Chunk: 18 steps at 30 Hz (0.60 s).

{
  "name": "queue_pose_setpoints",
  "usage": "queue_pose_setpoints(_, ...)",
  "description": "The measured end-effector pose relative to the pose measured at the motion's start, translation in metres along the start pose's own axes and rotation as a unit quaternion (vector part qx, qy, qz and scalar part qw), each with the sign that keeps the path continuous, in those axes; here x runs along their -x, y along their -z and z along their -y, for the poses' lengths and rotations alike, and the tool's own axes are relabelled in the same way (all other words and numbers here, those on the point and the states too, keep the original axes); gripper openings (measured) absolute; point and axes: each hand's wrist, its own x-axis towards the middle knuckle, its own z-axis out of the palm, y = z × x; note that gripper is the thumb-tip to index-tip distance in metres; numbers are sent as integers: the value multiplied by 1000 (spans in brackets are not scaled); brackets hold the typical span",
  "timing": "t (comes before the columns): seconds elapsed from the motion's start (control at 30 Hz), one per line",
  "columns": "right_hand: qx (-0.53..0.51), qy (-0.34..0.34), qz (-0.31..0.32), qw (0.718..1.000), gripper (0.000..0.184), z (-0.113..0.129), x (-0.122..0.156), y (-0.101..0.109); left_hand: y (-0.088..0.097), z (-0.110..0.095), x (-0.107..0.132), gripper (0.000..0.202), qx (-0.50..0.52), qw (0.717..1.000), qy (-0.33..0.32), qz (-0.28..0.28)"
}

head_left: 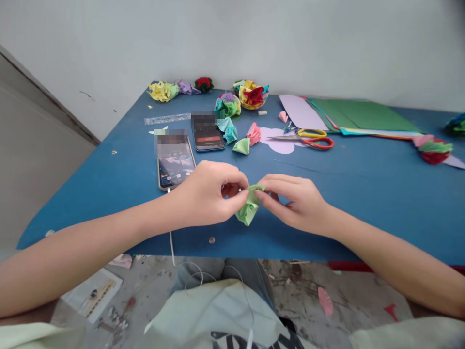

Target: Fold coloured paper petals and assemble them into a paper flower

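Observation:
A crumpled light green paper flower [248,211] is held just above the front part of the blue table. My left hand [217,191] pinches its upper edge between thumb and fingers from the left. From the right, my right hand [290,196] pinches the same edge, its fingertips close to those of my left. The lower folds of the paper hang free between the two hands. Just beyond them lie a small folded light green paper piece [241,146], a pink one [254,133] and a teal one [228,131].
Scissors [316,140] rest on a lilac flower-shaped cutout [279,145]. Two phones, one cabled [177,162] and one dark [209,138], lie left near a clear ruler [167,119]. Coloured sheets [366,115] and several crumpled paper flowers [253,95] stand toward the wall.

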Motion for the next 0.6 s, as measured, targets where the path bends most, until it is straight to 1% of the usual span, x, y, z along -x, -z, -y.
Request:
queue_pose_setpoints(0.13, 22, 21, 16, 999, 13, -2, 3, -5, 0, 1, 2, 14, -92, 991, -43, 90)
queue_pose_setpoints(0.2, 25, 19, 27, 999, 15, -1, 4, -4, 0, 2, 2, 17, -122, 985, -58, 108)
queue_pose_setpoints(0.3, 19, 9, 48, 999, 17, 0, 4, -1, 0, 4, 2, 21, -137, 981, -85, 109)
queue_pose_setpoints(0.43, 11, 15, 77, 997, 19, 0, 3, 4, -1, 6, 3, 25, -154, 976, -118, 96)
queue_pose_setpoints(0.6, 10, 31, 70, 997, 15, -1, 3, 5, -3, 6, 5, 25, -158, 974, -146, 74)
